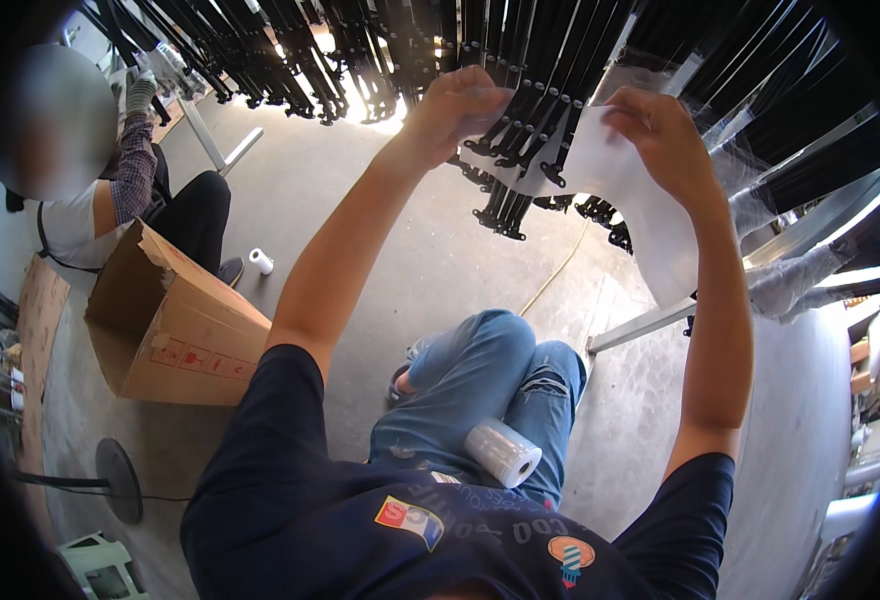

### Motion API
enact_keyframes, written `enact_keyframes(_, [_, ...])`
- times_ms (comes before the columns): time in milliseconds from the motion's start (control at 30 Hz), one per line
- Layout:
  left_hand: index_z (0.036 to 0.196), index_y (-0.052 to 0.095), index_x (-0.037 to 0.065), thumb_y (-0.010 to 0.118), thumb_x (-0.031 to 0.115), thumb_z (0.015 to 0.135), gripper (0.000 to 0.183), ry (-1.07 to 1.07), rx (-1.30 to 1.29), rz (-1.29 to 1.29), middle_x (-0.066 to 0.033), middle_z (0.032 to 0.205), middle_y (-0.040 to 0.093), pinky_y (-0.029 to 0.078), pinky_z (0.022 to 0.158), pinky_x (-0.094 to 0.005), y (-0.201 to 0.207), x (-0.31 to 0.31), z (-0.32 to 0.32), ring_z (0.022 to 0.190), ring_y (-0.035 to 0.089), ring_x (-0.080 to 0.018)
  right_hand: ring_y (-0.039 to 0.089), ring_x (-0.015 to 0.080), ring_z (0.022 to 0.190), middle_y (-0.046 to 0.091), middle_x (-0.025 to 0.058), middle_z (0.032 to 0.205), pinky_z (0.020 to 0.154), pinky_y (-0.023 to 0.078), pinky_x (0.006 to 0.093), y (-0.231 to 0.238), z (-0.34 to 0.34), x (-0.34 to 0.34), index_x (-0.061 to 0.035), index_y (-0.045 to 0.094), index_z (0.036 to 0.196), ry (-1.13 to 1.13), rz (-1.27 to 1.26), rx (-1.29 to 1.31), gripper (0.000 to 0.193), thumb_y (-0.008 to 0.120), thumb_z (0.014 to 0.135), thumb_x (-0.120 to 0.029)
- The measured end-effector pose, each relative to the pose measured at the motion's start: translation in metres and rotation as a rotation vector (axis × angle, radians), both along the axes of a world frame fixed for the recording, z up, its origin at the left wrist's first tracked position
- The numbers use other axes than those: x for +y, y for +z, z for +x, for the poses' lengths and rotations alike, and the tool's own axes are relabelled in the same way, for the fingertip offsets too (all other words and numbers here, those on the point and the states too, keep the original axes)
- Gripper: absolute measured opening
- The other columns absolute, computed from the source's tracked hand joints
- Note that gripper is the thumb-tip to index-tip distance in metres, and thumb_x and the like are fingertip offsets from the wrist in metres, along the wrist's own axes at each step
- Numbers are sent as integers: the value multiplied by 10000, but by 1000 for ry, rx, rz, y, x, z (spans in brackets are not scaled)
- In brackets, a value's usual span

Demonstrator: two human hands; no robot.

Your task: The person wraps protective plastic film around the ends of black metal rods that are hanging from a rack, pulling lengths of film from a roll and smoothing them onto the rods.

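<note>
While a translucent whitish plastic sheet (660,235) is pinched by the left hand (452,110) and right hand (662,135), slim black metal-looking rods (528,105) are kinda framed between, slanting down-left, left fingers nearer.

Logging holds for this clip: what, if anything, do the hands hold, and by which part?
A whitish translucent sheet: the left hand pinches its left end, the right hand grips it near its upper edge.

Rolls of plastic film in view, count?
2: a film roll on the person's lap, a smaller-looking roll on the floor near the co-worker's shoe. More may be hidden.
</note>
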State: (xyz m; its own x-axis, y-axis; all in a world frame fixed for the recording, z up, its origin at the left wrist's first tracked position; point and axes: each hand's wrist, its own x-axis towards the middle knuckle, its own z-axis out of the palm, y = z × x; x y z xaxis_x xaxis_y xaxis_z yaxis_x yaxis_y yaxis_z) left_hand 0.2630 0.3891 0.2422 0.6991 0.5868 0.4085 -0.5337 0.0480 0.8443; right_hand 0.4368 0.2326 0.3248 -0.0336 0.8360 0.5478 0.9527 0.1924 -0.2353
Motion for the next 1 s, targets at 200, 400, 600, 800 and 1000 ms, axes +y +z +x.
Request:
enact_keyframes(200, [780,482,132,604,147,784,123,-68,-18,-46,40,740,567,428,605,-204,-1,-6,1,667,540,-64,576,255,690,587,128,709,640,438,324,9,-6,-5,-53,601,803,-85,82,-251,85,542,747,-76])
enact_keyframes(400, [798,469,114,523,149,831,72,-25,96,119,9,784,548,407,667,-220,5,-9,-7,744,513,-71,547,165,763,566,32,694,679,397,274,9,-25,-6,-101,608,730,-190,507,-730,151,556,661,23])
enact_keyframes(600, [818,463,101,550,179,810,117,24,124,377,30,736,503,369,667,-204,11,-17,-8,714,470,-50,539,214,671,528,18,672,598,411,305,-15,-31,0,-104,589,767,-188,771,-466,152,549,659,-4])
enact_keyframes(800, [849,489,59,546,203,809,160,70,129,392,-8,756,517,381,696,-238,16,-23,-11,748,482,-87,565,295,642,588,100,705,560,426,345,-28,-49,8,-73,547,882,-113,565,176,116,467,798,-61])
enact_keyframes(1000, [837,425,111,497,196,855,112,136,188,381,47,692,476,343,584,-167,15,-24,-20,650,453,-38,555,259,598,568,107,660,571,427,301,-29,-50,1,-59,531,907,-90,346,381,129,470,795,-39])
